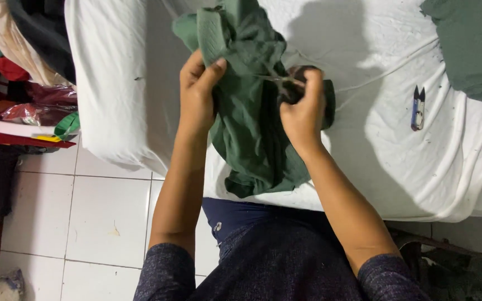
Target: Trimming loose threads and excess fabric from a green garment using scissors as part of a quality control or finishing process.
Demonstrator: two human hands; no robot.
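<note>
Green garment [252, 111], bunched and hanging in folds, held up over the near edge of a white-sheeted mattress [397, 167], its lower hem draped onto the sheet. Left hand [196, 92] clamped on the upper left of the cloth, thumb pressed over a ribbed band, fingers tucked behind. Right hand [303, 108] closed on a fold at the cloth's right side, pinching a small dark tool whose metal tips [277, 79] point left into the fabric; kind of tool too hidden to tell. Hands close together, a stretch of cloth pulled between them.

Further right on the sheet, well apart from the hands: small blue-handled thread snips [418, 107], lying alone. At the top right corner, a second green cloth [472, 44], spread flat.

On the left, beyond the mattress edge, a heap of mixed clothes and red plastic-wrapped bundles [20, 106], piled loose, no container visible around them. Below, white floor tiles [107, 212].
</note>
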